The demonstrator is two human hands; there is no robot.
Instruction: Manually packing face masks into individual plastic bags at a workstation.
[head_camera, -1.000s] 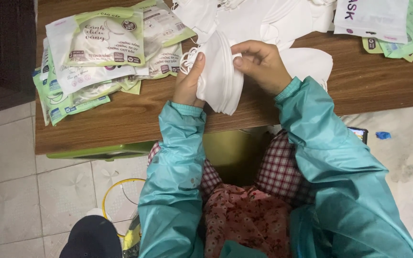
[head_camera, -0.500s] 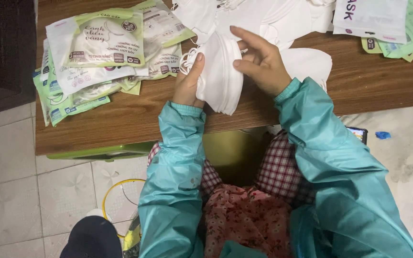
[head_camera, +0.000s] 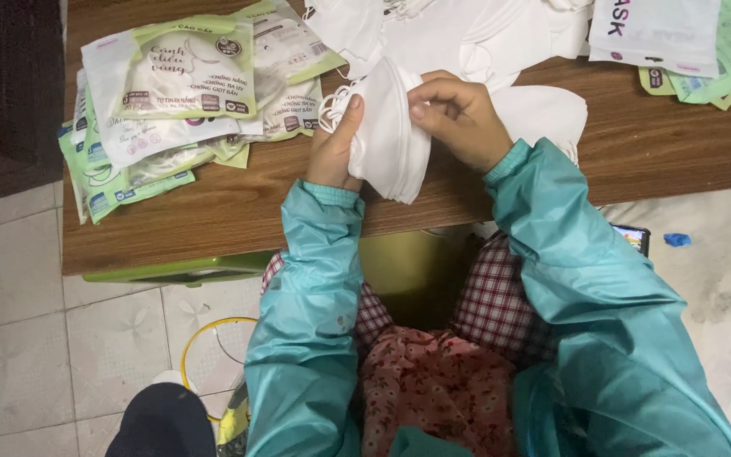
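White masks, folded stack (head_camera: 387, 135), held upright above the table (head_camera: 239, 211) edge. Left hand (head_camera: 336, 148) grips the stack's left side, ear loops bunched at its thumb; right hand (head_camera: 458, 118) fingers pinch the top fold. Looks like squaring the stack. Green-white pouches (head_camera: 171, 93) lie left of it; bagging needs one opened.
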